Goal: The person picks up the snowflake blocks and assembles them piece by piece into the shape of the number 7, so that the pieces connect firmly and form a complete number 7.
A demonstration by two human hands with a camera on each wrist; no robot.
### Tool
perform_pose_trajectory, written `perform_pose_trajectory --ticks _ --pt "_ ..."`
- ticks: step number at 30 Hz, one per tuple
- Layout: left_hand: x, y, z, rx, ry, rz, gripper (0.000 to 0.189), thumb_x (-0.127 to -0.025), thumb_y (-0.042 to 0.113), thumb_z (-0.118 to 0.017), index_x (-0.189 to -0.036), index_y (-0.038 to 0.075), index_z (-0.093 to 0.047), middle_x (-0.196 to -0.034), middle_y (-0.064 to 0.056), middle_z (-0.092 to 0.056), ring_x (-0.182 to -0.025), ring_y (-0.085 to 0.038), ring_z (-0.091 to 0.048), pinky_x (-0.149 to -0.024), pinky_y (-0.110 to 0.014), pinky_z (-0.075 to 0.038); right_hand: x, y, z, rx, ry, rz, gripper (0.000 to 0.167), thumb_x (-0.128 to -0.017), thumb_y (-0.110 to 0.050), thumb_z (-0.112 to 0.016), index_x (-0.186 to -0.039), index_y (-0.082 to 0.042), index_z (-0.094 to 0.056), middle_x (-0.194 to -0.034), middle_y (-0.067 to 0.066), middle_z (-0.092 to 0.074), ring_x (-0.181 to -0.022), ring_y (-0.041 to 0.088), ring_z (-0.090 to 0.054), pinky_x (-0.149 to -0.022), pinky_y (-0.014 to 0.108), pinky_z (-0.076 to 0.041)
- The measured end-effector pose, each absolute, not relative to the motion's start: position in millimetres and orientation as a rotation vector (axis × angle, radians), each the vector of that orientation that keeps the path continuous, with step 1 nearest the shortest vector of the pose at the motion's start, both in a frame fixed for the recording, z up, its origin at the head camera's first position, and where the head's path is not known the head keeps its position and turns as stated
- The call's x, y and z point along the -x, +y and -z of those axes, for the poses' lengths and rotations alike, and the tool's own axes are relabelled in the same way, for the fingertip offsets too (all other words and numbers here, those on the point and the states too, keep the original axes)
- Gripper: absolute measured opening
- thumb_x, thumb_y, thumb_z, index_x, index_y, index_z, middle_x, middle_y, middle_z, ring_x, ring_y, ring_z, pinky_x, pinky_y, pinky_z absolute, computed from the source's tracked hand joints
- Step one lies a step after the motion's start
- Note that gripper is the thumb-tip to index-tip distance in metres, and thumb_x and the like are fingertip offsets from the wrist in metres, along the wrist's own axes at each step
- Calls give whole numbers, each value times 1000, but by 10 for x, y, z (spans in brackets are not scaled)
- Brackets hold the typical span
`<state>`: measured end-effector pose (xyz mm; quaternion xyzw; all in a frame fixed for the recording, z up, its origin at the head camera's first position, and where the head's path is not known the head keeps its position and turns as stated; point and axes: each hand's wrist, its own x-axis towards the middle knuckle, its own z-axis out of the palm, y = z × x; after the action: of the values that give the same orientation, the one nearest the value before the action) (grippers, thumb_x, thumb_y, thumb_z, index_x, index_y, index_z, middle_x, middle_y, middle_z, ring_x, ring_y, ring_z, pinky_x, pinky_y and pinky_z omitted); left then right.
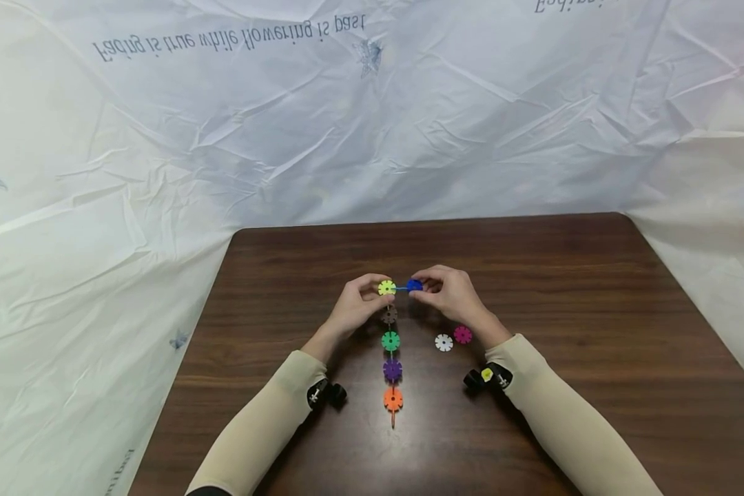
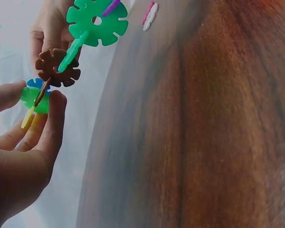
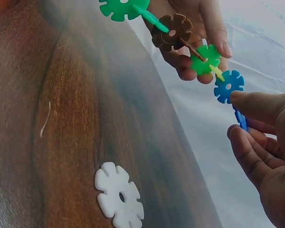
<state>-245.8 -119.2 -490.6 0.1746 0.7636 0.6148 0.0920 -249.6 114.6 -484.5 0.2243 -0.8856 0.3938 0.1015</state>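
A chain of notched plastic snowflake discs runs up the middle in the head view, from orange point(image 1: 393, 399) through purple point(image 1: 393, 370), green point(image 1: 390, 341) and brown point(image 1: 213, 47) point(image 3: 173, 32). My left hand point(image 1: 358, 302) pinches the chain's far end at the light green disc point(image 3: 205, 60) and yellow disc point(image 1: 387, 288). A light blue disc point(image 3: 229, 87) extends rightward from the yellow one. Beyond it, a dark blue disc point(image 1: 414, 285) is pinched between the thumb and fingers of my right hand point(image 1: 451, 293). In the right wrist view, the thumb tip overlaps the light blue disc's edge.
A loose white disc point(image 1: 443, 342) and a magenta disc point(image 1: 463, 335) lie on the brown wooden table point(image 1: 273, 303), near my right wrist. Behind the table's far edge hangs a wrinkled pale sheet point(image 1: 409, 138) with printed words.
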Motion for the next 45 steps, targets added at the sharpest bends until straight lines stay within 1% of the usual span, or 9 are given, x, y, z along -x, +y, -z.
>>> perform_pose_trajectory --ticks 4,6,9,18,24,32,39,42,45 --pt "2452 -1187 4896 -516 2243 -1837 43 -92 13 -69 -130 -3 -56 -107 -16 -66 -92 -27 -70 -80 -42 -56 2491 1141 4840 -650 -2623 -1167 30 -84 -27 -78 -109 -11 -73 -94 3 -68 -80 13 -66 -69 30 -56" --pt "2469 -1187 4930 -520 2239 -1843 43 -91 14 -69 -129 -2 -56 -107 -14 -68 -90 -22 -71 -78 -38 -56 2491 1138 4838 -646 -2620 -1166 30 -84 -27 -78 -108 -11 -73 -94 3 -68 -79 14 -66 -69 30 -56" --pt "2463 -1184 4925 -518 2232 -1842 43 -91 13 -69 -129 -3 -56 -109 -15 -68 -89 -21 -71 -78 -38 -57 2494 1133 4841 -641 -2620 -1160 30 -83 -27 -79 -108 -12 -73 -94 3 -69 -79 13 -66 -69 30 -56" --pt "2466 -1180 4953 -501 2192 -1825 43 -92 10 -68 -130 -5 -54 -118 -26 -64 -97 -31 -69 -82 -45 -55 2491 1121 4849 -632 -2616 -1175 26 -85 -22 -77 -109 -12 -73 -96 4 -70 -81 15 -67 -70 30 -56" --pt "2464 -1181 4958 -498 2132 -1849 40 -92 4 -65 -129 -7 -54 -122 -34 -58 -101 -35 -68 -85 -50 -54 2504 1123 4857 -602 -2597 -1351 23 -85 -18 -77 -108 -14 -74 -94 4 -72 -81 16 -68 -70 29 -57" --pt "2443 -1150 4969 -464 2129 -1920 40 -91 10 -68 -124 -9 -57 -111 -29 -66 -90 -29 -70 -77 -39 -57 2498 1118 4852 -573 -2568 -1561 21 -85 -19 -76 -105 -13 -75 -88 7 -71 -76 17 -68 -65 26 -56" --pt "2443 -1115 4959 -436 2173 -1953 28 -92 14 -69 -111 -6 -66 -99 -26 -71 -75 -19 -70 -68 -31 -56 2487 1094 4832 -581 -2565 -1647 22 -86 -17 -76 -105 -8 -74 -88 12 -71 -75 24 -68 -62 24 -54" --pt "2440 -1101 4957 -431 2222 -1920 25 -91 15 -70 -109 -2 -69 -97 -20 -73 -75 -18 -71 -68 -32 -57 2489 1086 4826 -586 -2570 -1673 21 -86 -12 -75 -105 -4 -74 -88 16 -70 -75 29 -67 -60 24 -53" --pt "2440 -1091 4957 -430 2276 -1867 22 -91 17 -71 -108 2 -71 -96 -14 -74 -78 -17 -71 -70 -33 -57 2479 1080 4804 -588 -2584 -1695 19 -87 -7 -73 -104 0 -73 -87 19 -69 -75 34 -66 -61 31 -55"
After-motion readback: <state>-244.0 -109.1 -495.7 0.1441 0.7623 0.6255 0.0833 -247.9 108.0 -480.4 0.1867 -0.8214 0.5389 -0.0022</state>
